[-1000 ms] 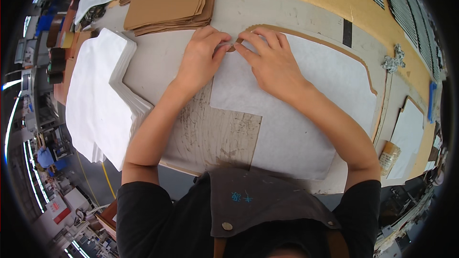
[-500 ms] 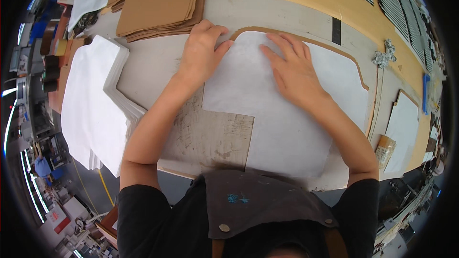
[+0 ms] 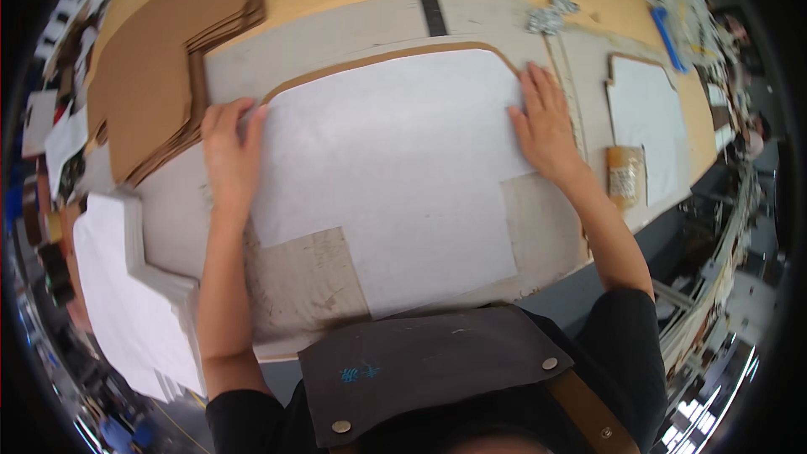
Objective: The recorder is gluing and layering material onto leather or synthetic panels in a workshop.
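A white T-shaped sheet [image 3: 387, 160] lies on the grey board with a brown piece [image 3: 378, 55] beneath it, showing as a rim along its curved top edge. My left hand [image 3: 231, 147] rests at the upper left corner, thumb apart from its slightly bent fingers, touching the edge. My right hand [image 3: 542, 118] lies at the upper right edge, fingers extended onto the sheet and rim.
A stack of brown pieces [image 3: 147, 76] sits back left, a white stack [image 3: 126, 294] near left. At right are a smaller white piece [image 3: 660, 118], tan tape rolls [image 3: 623, 170], a blue tool [image 3: 668, 38] and crumpled silver material [image 3: 546, 13]. A dark strip [image 3: 433, 14] marks the board.
My hands have spread apart to opposite sides of the white sheet, the right one moving rightward and opening flatter. The view has turned, so the sheet now appears squarer in front of me.
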A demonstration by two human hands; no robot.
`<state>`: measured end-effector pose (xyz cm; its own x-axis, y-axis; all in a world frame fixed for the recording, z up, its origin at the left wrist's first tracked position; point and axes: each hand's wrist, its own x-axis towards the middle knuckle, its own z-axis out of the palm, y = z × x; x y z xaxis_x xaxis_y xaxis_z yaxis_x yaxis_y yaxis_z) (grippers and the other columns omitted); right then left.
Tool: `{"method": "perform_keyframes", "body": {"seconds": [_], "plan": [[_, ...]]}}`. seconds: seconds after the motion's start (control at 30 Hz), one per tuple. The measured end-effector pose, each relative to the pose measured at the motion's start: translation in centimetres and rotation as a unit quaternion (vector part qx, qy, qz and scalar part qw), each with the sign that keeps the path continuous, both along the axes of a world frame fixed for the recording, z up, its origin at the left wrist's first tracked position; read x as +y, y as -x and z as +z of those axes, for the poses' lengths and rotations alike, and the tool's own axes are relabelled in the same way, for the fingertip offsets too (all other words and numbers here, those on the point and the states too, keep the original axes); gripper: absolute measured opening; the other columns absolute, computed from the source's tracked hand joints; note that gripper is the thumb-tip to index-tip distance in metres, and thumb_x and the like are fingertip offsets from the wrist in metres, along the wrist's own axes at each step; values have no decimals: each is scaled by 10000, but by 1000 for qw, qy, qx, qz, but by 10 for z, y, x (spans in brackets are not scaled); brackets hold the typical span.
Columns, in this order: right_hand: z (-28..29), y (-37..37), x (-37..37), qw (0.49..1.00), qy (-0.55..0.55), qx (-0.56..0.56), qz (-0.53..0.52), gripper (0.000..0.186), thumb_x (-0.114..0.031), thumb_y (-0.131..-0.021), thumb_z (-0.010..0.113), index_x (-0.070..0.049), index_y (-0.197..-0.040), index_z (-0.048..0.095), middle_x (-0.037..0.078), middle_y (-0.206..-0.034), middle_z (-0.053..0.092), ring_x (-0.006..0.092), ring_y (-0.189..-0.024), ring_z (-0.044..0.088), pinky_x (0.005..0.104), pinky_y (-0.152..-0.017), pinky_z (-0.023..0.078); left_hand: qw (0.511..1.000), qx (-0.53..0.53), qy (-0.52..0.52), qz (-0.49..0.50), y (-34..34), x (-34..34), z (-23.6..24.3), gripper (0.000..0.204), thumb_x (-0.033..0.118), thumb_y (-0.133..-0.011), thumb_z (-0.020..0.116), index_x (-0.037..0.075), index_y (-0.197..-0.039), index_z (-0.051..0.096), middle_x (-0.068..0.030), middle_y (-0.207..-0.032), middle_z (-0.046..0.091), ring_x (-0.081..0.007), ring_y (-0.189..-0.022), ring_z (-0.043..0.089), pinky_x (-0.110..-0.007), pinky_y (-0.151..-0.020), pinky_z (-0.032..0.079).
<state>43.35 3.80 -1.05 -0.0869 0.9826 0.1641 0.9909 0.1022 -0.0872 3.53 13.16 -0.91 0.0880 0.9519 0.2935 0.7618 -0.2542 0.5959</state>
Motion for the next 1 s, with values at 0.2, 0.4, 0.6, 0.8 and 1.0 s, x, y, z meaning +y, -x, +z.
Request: {"method": "perform_keyframes", "body": {"seconds": [0.2, 0.4, 0.6, 0.8, 1.0], "plan": [[10, 11, -2, 1000, 12, 13, -22, 494, -258, -941, 481, 16, -1345, 406, 199, -1452, 307, 369, -1365, 244, 464, -1112, 207, 996, 84, -20, -37, -13, -2, 8, 241, 140, -872, 632, -53, -1016, 632, -158, -992, 567, -308, -958, 532, -369, -843, 439], [13, 11, -2, 999, 10, 38, -7, 468, -255, -933, 490, 9, -1316, 436, 205, -1423, 330, 372, -1345, 265, 477, -1095, 217, 997, 44, 10, -65, -18, 5, 17, 226, 118, -866, 642, -62, -1002, 628, -142, -922, 584, -247, -781, 578, -327, -697, 481], [15, 8, 1, 995, 14, 97, -3, 440, -232, -930, 497, 2, -1300, 451, 201, -1409, 348, 374, -1338, 276, 479, -1091, 223, 995, 47, 66, -52, -16, 19, 19, 210, 110, -847, 664, -46, -985, 637, -116, -835, 599, -179, -646, 560, -302, -593, 470], [11, 7, 11, 998, 28, 50, -16, 429, -212, -934, 498, -50, -1329, 459, 180, -1441, 330, 365, -1362, 253, 469, -1103, 221, 988, 62, 126, -61, -8, 26, 13, 174, 75, -826, 667, -33, -960, 643, -118, -874, 612, -195, -706, 584, -304, -647, 484], [8, 4, 16, 997, 14, 71, -7, 412, -189, -917, 521, -99, -1318, 491, 168, -1428, 349, 362, -1346, 276, 475, -1090, 238, 996, 49, 5, -77, -17, 24, 15, 198, 67, -816, 665, -20, -991, 636, -128, -916, 615, -235, -831, 595, -330, -736, 489]]}}
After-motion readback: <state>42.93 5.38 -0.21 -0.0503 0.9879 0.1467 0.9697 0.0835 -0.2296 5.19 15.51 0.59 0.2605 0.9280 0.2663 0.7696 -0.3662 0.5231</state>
